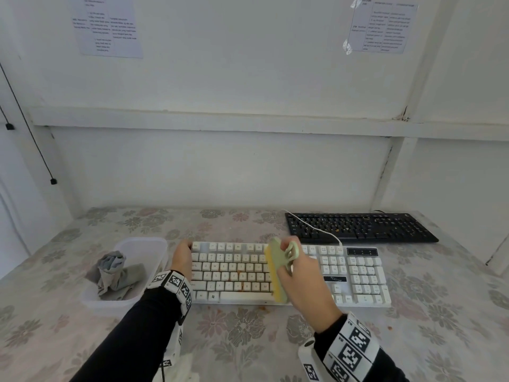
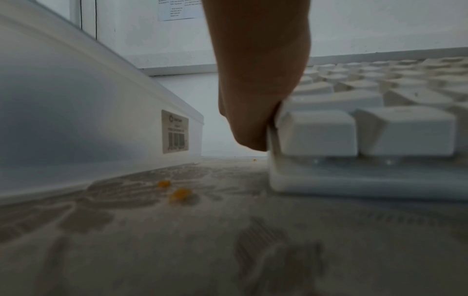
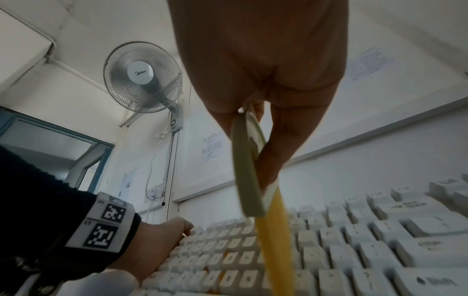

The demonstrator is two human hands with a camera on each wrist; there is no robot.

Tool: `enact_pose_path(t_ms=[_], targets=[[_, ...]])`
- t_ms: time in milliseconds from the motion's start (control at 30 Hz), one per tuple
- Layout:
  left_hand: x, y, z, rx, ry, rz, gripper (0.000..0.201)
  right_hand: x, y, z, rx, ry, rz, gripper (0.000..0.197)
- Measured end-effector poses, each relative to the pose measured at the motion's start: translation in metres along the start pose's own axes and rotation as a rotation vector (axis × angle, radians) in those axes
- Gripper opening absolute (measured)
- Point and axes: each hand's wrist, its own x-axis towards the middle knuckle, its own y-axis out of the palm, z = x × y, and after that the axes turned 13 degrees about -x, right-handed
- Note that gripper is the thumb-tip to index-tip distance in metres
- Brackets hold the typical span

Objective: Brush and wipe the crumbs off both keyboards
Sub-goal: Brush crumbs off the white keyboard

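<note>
Right hand: my right hand (image 1: pixel 304 279) grips the brush (image 1: pixel 276 271) by its pale green back, fingers curled round the handle loop; the yellow bristles point down onto the middle keys of the white keyboard (image 1: pixel 358 277).
Left hand: my left hand (image 1: pixel 181 259) rests against the left end of the white keyboard, fingertips reaching its far corner; in the left wrist view the palm edge (image 2: pixel 253 112) presses the keyboard's side (image 2: pixel 273 176). How the fingers lie I cannot fully tell.
White keyboard: lies flat in front of me on the flowered cloth (image 1: pixel 234 334), with orange-brown stains among the lower letter keys.
Crumbs: two orange crumbs (image 2: pixel 179 194) sit on the cloth between the keyboard and the tub (image 2: pixel 76 120).
Black keyboard: the black keyboard (image 1: pixel 360 227) lies behind and to the right, just beyond the white one, yellow specks on its keys; the white cable (image 1: pixel 316 228) crosses it.
Tub: a clear plastic tub (image 1: pixel 91 300) stands just left of my left hand, with a crumpled grey rag (image 1: pixel 115 271) inside.
</note>
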Motion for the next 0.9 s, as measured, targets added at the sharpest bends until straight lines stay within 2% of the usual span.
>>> enact_pose_path(t_ms=[67,133,433,500,600,667,733,900], targets=[[0.000,0.000,0.000,0.003,0.002,0.003,0.037,0.004,0.001,-0.002,0.017,-0.003,-0.094,0.031],[0.001,0.000,0.001,0.009,0.006,0.006,0.037,0.007,0.005,-0.004,0.017,-0.011,-0.114,0.031],[0.002,0.000,0.001,0.017,-0.004,0.002,0.037,-0.002,-0.001,-0.011,-0.022,0.051,0.153,0.032],[0.002,-0.001,0.002,0.012,-0.004,0.003,0.039,0.000,-0.006,-0.009,-0.030,0.048,0.106,0.031],[0.002,0.000,0.001,0.017,0.000,-0.001,0.040,0.005,-0.006,-0.009,0.019,0.022,-0.068,0.031],[0.002,0.000,0.001,0.021,0.001,-0.002,0.039,0.006,-0.002,-0.009,0.036,0.003,-0.111,0.031],[0.002,0.000,0.001,0.019,0.001,-0.003,0.039,0.006,0.003,-0.010,0.016,-0.018,-0.081,0.031],[0.001,0.000,0.001,0.014,-0.004,0.000,0.038,-0.003,0.002,-0.013,-0.054,0.024,0.113,0.033]])
